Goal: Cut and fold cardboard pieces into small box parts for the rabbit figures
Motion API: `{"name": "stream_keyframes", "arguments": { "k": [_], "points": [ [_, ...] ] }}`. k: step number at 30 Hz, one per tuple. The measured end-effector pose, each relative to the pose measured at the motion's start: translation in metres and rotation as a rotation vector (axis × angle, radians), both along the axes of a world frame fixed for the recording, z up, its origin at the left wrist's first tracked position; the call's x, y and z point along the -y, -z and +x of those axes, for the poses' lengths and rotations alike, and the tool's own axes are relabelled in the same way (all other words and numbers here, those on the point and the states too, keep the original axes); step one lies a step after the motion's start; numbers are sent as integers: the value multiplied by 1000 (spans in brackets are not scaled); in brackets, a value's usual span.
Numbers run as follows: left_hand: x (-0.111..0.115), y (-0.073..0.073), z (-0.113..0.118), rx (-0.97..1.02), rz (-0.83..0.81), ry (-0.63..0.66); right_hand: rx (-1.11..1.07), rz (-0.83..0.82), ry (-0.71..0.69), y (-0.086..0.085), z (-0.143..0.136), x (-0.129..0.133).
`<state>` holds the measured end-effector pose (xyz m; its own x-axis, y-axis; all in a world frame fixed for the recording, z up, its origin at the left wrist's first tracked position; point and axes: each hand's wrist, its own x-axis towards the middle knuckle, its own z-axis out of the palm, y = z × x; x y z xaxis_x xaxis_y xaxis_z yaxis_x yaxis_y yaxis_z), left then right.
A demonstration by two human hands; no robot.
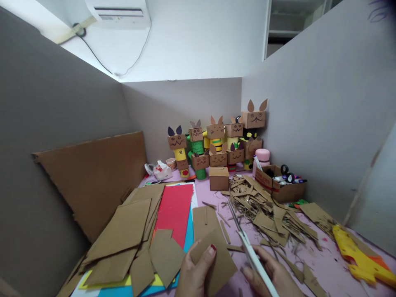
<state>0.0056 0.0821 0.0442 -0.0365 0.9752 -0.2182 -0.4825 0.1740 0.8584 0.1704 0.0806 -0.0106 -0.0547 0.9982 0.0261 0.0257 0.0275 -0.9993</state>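
Note:
My left hand [198,268] is closed on a cardboard piece [221,264], thumb lying over its front face. Just to the right, my right hand [269,270] grips a pair of white-handled scissors [247,243], their metal blades pointing up and away. The blades are apart from the held piece. Behind it lies another cardboard piece [204,218] with a narrow strip on top. Loose cut cardboard shapes [167,253] rest left of my left hand, beside a stack of cardboard sheets [123,231].
Red paper [176,206] lies beside the stack. Cardboard scraps [262,210] heap up on the right, near a box of markers and tape [284,189]. A yellow glue gun [359,255] lies far right. Cardboard animal figures [216,136] and a small closed box [219,179] stand at the back.

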Motion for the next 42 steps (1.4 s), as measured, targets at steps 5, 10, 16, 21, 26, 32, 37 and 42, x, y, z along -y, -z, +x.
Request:
{"name": "stream_keyframes", "arguments": {
  "k": [5,10,16,21,26,32,37,42],
  "points": [
    [-5,1,-2,68,-14,-98,406,5,147,-20,26,-7],
    [-19,-5,-18,-42,131,-356,807,82,135,-32,40,-8],
    [-29,-11,-30,-120,183,-286,1106,241,115,-22,38,-11],
    [-25,-12,-27,-80,227,-165,1174,315,185,-21,44,-12],
    [-14,-5,-12,86,174,-42,707,340,88,-34,30,-2],
    [0,10,10,185,102,227,89,137,-155,-35,5,7],
    [-3,17,8,144,49,319,-174,-34,-99,-30,6,4],
    [-7,29,6,51,85,410,-257,-52,-64,-32,8,5]
  ]
}}
